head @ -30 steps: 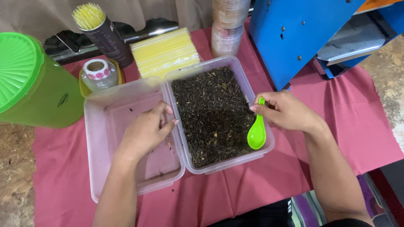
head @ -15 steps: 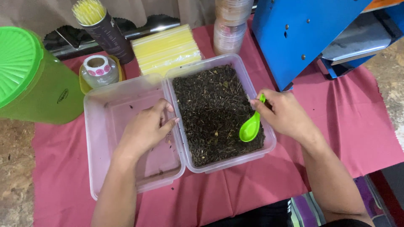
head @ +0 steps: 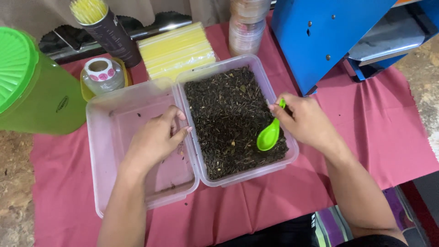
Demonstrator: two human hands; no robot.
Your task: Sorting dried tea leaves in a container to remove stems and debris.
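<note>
Head view:
Right hand (head: 305, 121): fingers clamped on the handle of the green spoon (head: 270, 133).
Spoon: bowl resting on the dark dried leaves (head: 226, 116), by the right wall of the clear tub (head: 249, 173).
Left hand (head: 155, 139): fingers loosely curled, holding nothing, resting in the open clear lid (head: 103, 155), touching the tub's left rim.
Tub and lid: mid-counter, on the red cloth (head: 379, 128).
Green jug (head: 32, 89): left edge.

Pink cloth (head: 393, 123) covers the table, bare stone floor (head: 16, 183) at 8 o'clock, beige curtain (head: 45, 16) up around 11.
</note>
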